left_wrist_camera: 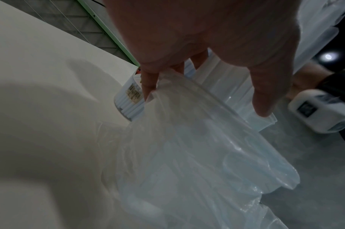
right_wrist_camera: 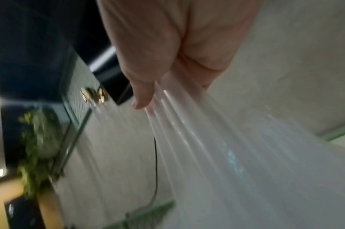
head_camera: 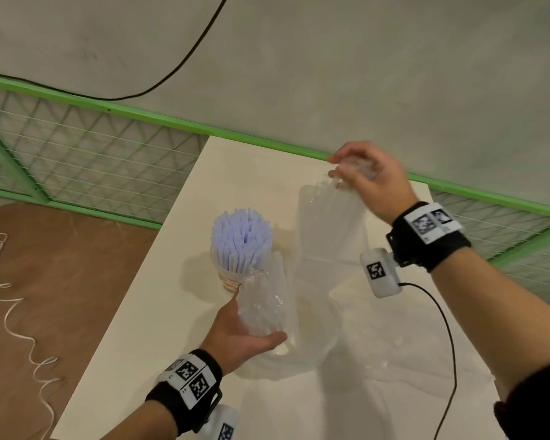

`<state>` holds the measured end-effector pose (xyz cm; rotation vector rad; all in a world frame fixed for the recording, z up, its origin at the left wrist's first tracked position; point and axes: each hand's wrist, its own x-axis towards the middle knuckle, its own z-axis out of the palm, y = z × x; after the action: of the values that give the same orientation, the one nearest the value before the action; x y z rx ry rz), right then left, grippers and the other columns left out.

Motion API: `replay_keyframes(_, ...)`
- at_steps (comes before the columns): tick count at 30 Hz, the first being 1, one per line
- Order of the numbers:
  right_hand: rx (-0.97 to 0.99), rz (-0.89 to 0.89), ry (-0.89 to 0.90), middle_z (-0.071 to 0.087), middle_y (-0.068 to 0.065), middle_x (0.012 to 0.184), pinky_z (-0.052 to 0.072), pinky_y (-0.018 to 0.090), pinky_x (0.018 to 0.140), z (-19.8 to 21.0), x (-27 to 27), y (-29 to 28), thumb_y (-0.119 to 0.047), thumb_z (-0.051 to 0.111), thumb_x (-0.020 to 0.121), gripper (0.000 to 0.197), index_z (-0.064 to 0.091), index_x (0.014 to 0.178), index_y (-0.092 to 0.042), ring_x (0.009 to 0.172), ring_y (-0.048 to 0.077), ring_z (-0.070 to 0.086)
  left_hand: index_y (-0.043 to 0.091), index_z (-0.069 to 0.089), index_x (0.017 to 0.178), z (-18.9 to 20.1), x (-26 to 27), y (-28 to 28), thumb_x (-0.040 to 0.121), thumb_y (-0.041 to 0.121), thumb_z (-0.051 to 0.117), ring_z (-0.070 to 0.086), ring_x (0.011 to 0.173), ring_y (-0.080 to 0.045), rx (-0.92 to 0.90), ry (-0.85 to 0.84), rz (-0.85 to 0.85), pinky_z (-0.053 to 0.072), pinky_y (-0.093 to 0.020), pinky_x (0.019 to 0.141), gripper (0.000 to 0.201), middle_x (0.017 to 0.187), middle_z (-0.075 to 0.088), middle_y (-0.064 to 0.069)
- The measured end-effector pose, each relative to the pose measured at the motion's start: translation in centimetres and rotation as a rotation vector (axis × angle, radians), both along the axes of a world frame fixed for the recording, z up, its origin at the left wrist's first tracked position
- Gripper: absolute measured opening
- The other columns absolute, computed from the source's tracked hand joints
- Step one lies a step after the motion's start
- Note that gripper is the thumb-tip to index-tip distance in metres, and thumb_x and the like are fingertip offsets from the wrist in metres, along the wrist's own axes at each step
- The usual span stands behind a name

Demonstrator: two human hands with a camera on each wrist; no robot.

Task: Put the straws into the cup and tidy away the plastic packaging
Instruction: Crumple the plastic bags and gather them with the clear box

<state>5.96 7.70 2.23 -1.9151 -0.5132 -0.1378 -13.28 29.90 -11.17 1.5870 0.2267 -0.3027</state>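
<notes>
My right hand (head_camera: 367, 182) pinches the top of a clear plastic bag (head_camera: 329, 227), lifted above the white table (head_camera: 159, 281). My left hand (head_camera: 238, 331) curls around a crumpled plastic wrapper (head_camera: 264, 303) just beside the cup (head_camera: 229, 281), which stands packed with straws (head_camera: 240, 239). Only the left wrist view shows the cup's printed label (left_wrist_camera: 133, 93); the right wrist view, blurred, shows the bag's pleats (right_wrist_camera: 187, 131) under my thumb.

We see only the cup's (head_camera: 231, 281) base; plastic (head_camera: 264, 300) covers the rest. Our left hand's (head_camera: 235, 331) fingers hide behind that plastic. The right wrist view is blurred, its plant (right_wrist_camera: 38, 148) smeared.
</notes>
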Motion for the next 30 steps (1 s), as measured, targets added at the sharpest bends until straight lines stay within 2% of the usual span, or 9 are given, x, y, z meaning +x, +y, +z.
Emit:
replay_keyframes(3,-0.437,0.007,-0.123,0.065,-0.014,0.127,0.044,0.039,0.106,-2.2,0.9,0.2,-0.03,0.065,0.094,0.018,0.064,0.112,-0.031,0.119,0.007,0.058,0.013,0.064,0.113,0.1,0.0,-0.1,0.066,-0.002,0.087,0.07,0.08,0.006,-0.007,-0.004,0.004,0.048,-0.005,0.067,0.055,0.084,0.075,0.021)
replay_keyframes(7,-0.84,0.138,-0.232,0.048,-0.009,0.147,0.032,0.039,0.113,-3.4,1.9,-0.5,-0.034,0.065,0.093,0.029,0.065,0.12,-0.025,0.135,0.021,0.043,0.015,0.064,0.115,-0.1,-0.1,0.0,0.065,0.002,0.089,0.07,0.084,0.004,0.002,-0.01,0.005,0.048,-0.005,0.07,0.058,0.089,0.075,0.021)
replay_keyframes(11,-1.011,0.204,-0.208,0.039,-0.008,0.154,0.028,0.042,0.116,-4.3,1.7,-0.7,-0.039,0.051,0.1,0.045,0.048,0.142,-0.025,0.145,0.022,0.029,0.017,0.065,0.115,-0.2,0.0,-0.1,0.064,0.006,0.09,0.069,0.086,0.005,0.022,-0.015,0.011,0.048,-0.005,0.071,0.058,0.09,0.074,0.022)
replay_keyframes(15,-1.202,0.22,-0.252,0.017,-0.014,0.162,0.021,0.044,0.114,-5.7,1.0,-0.6,-0.059,0.014,0.095,0.067,0.016,0.155,-0.031,0.151,0.022,0.011,0.017,0.065,0.114,-0.3,0.0,-0.2,0.064,0.006,0.091,0.07,0.088,0.003,0.033,-0.018,0.009,0.048,-0.007,0.073,0.056,0.091,0.075,0.02)
replay_keyframes(22,-1.293,0.217,-0.243,-0.008,-0.019,0.162,0.005,0.054,0.118,-5.4,0.3,-0.7,-0.065,0.011,0.094,0.069,-0.006,0.154,-0.037,0.151,0.021,-0.011,0.017,0.065,0.115,-0.2,0.0,-0.1,0.063,0.007,0.091,0.07,0.089,0.003,0.032,-0.014,0.024,0.049,-0.006,0.073,0.059,0.093,0.075,0.021)
replay_keyframes(24,-1.162,0.15,-0.306,0.0,-0.016,0.164,0.003,0.05,0.117,-3.7,-1.0,0.1,-0.062,0.02,0.097,0.065,0.009,0.155,-0.035,0.151,0.021,-0.007,0.016,0.065,0.113,-0.1,0.0,-0.1,0.064,0.005,0.091,0.07,0.084,0.004,0.028,-0.01,0.018,0.048,-0.005,0.07,0.056,0.09,0.075,0.021)
replay_keyframes(26,-0.938,0.072,-0.393,0.026,-0.009,0.159,0.016,0.046,0.113,-2.1,-3.4,1.2,-0.047,0.037,0.098,0.054,0.033,0.148,-0.03,0.148,0.021,0.017,0.013,0.065,0.11,-0.2,0.0,0.0,0.064,0.002,0.09,0.07,0.081,0.003,0.022,-0.001,0.02,0.049,-0.006,0.068,0.053,0.087,0.075,0.019)
replay_keyframes(28,-0.737,0.098,-0.396,0.055,-0.001,0.134,0.037,0.043,0.102,-1.8,-6.4,2.0,-0.025,0.05,0.092,0.044,0.05,0.136,-0.02,0.125,0.02,0.05,0.012,0.066,0.107,-0.2,-0.1,0.2,0.063,0.0,0.09,0.071,0.079,0.002,0.016,0.015,0.021,0.049,-0.007,0.067,0.051,0.084,0.076,0.017)
replay_keyframes(30,-0.662,0.176,-0.232,0.059,0.001,0.114,0.042,0.032,0.092,-2.7,-9.7,2.5,-0.015,0.053,0.087,0.047,0.05,0.133,-0.016,0.101,0.013,0.054,0.013,0.066,0.1,-0.4,-0.2,0.4,0.063,-0.002,0.089,0.07,0.073,0.004,0.007,0.033,0.027,0.049,-0.006,0.064,0.046,0.078,0.075,0.018)
